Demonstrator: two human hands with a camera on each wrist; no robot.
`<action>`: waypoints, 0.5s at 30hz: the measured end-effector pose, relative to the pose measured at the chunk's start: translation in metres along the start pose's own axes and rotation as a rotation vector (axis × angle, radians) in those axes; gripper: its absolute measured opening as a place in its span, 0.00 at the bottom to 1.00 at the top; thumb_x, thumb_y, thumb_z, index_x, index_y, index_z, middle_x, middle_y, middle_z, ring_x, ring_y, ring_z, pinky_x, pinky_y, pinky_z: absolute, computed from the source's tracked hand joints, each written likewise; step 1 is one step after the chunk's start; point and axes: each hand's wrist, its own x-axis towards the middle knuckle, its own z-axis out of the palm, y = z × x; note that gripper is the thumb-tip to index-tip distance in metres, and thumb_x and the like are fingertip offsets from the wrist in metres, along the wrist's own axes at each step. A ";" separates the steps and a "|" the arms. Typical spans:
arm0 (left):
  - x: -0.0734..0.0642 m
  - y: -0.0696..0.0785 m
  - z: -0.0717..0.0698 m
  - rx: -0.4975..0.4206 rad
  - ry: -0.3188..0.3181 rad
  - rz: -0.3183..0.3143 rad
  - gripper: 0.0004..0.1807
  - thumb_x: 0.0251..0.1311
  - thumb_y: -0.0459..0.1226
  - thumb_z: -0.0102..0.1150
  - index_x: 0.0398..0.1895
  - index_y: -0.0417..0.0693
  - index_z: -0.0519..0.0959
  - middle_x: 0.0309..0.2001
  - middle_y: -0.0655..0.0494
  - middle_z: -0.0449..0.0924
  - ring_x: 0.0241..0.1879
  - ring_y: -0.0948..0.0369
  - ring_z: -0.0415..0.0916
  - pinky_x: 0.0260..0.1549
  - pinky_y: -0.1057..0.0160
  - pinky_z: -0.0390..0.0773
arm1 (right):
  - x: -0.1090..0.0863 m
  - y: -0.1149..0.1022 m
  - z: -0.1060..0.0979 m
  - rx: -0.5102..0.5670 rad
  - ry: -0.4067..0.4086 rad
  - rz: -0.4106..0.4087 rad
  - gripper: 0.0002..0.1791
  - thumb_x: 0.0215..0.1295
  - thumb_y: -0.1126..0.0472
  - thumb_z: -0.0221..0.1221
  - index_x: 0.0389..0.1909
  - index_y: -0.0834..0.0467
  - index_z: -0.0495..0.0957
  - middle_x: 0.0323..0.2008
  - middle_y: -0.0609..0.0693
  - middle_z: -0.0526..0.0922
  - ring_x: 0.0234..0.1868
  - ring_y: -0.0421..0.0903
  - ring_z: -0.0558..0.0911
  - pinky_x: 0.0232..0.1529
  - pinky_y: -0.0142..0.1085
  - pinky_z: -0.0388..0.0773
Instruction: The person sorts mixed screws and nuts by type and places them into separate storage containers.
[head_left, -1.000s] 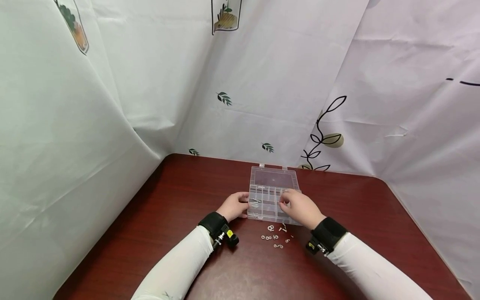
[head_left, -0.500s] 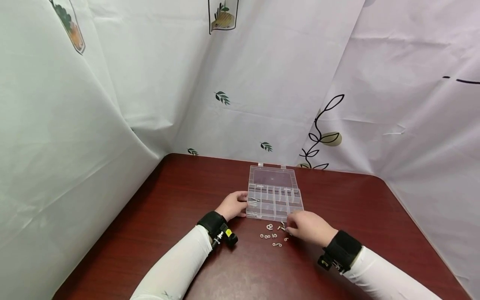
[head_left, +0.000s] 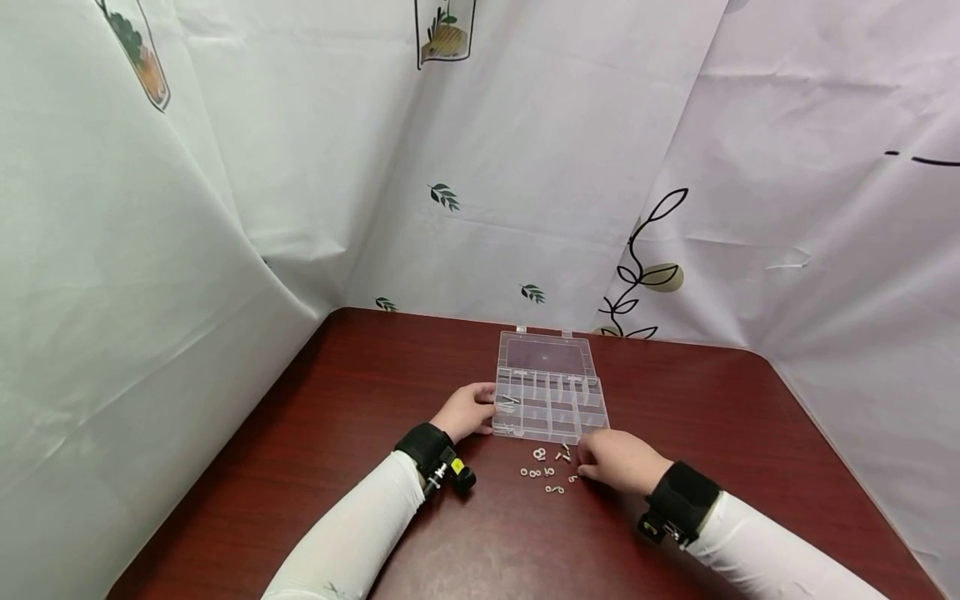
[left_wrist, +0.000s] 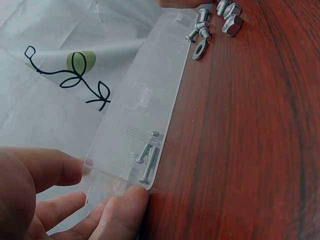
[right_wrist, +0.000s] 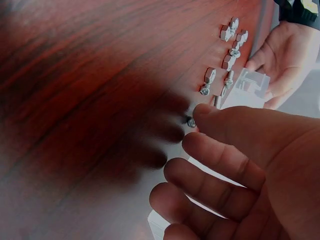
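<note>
A clear plastic compartment box (head_left: 537, 421) lies on the table with its lid (head_left: 547, 354) folded back. My left hand (head_left: 467, 412) grips its left end, thumb and fingers at the edge. Near that end, a few long screws (left_wrist: 149, 162) lie in a compartment. My right hand (head_left: 622, 461) is low by the box's front right corner, fingers bent and apart. Its thumb tip is right beside a small screw (right_wrist: 191, 122), with a gap between thumb and index finger. Loose nuts (left_wrist: 232, 25), a washer (left_wrist: 200, 50) and short bolts (right_wrist: 228, 79) lie before the box.
The dark red wooden table (head_left: 390, 358) ends at a hanging white cloth (head_left: 480, 242) behind and at both sides. Wrist cameras on black straps (head_left: 682, 497) hang close over the tabletop. Other compartments (head_left: 562, 414) of the box show no contents.
My right hand has left the box's right compartments and come down toward the front to the table beside the loose hardware, then shifted slightly right. My left hand stays at the box's end.
</note>
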 end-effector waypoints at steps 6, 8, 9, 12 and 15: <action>-0.001 0.001 -0.001 0.001 -0.005 0.003 0.27 0.67 0.28 0.55 0.70 0.37 0.67 0.58 0.38 0.74 0.47 0.51 0.81 0.32 0.59 0.86 | 0.000 0.000 0.000 -0.008 0.016 -0.022 0.14 0.54 0.63 0.69 0.20 0.48 0.73 0.17 0.37 0.67 0.19 0.36 0.66 0.21 0.31 0.65; 0.000 0.000 -0.001 0.000 -0.005 0.006 0.27 0.67 0.28 0.55 0.70 0.37 0.67 0.58 0.38 0.74 0.48 0.51 0.80 0.32 0.58 0.86 | 0.000 0.000 0.000 -0.010 0.023 -0.032 0.14 0.53 0.64 0.68 0.19 0.48 0.73 0.17 0.37 0.67 0.19 0.36 0.66 0.21 0.31 0.65; 0.000 -0.001 -0.001 -0.002 -0.005 0.007 0.27 0.67 0.28 0.55 0.70 0.37 0.67 0.58 0.37 0.74 0.48 0.51 0.80 0.32 0.58 0.86 | 0.000 0.000 0.000 -0.011 0.025 -0.036 0.14 0.53 0.64 0.68 0.19 0.48 0.72 0.17 0.36 0.67 0.19 0.36 0.66 0.21 0.31 0.65; 0.001 -0.003 0.000 -0.007 -0.005 0.010 0.27 0.67 0.28 0.56 0.69 0.37 0.67 0.58 0.37 0.74 0.48 0.51 0.80 0.32 0.58 0.86 | 0.000 0.000 0.001 -0.007 0.026 -0.043 0.15 0.53 0.65 0.68 0.19 0.47 0.72 0.17 0.36 0.67 0.19 0.36 0.66 0.21 0.31 0.65; 0.002 -0.004 0.000 -0.014 -0.004 0.009 0.27 0.67 0.29 0.56 0.69 0.37 0.67 0.58 0.37 0.74 0.47 0.51 0.80 0.31 0.58 0.86 | 0.000 0.000 0.002 -0.009 0.029 -0.043 0.15 0.53 0.64 0.68 0.18 0.47 0.72 0.16 0.36 0.67 0.19 0.36 0.65 0.21 0.32 0.65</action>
